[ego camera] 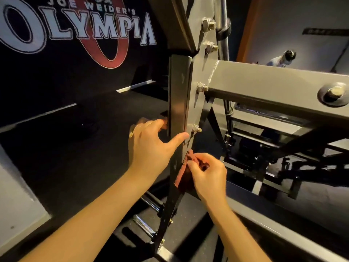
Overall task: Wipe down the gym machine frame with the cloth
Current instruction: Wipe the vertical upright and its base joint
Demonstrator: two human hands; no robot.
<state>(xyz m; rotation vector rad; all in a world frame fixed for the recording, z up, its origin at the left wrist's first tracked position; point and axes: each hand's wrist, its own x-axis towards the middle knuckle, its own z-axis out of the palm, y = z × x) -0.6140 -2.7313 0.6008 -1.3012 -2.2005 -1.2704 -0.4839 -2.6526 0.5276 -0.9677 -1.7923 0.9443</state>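
A dark upright post (178, 95) of the gym machine frame runs down the middle of the view, bolted to a grey plate with several nuts. My left hand (151, 144) holds this post, fingers round its far side and thumb pressed on its near face. Just below, my right hand (205, 176) grips a bunched reddish-brown cloth (184, 174) and presses it against the post's right edge. Part of the cloth is hidden under my fingers.
A thick grey beam (273, 86) with a large bolt juts out to the right. Chrome pegs (145, 225) stick out low on the post. A black wall with a large logo (79, 25) stands on the left. A person (281, 58) is far off behind the beam.
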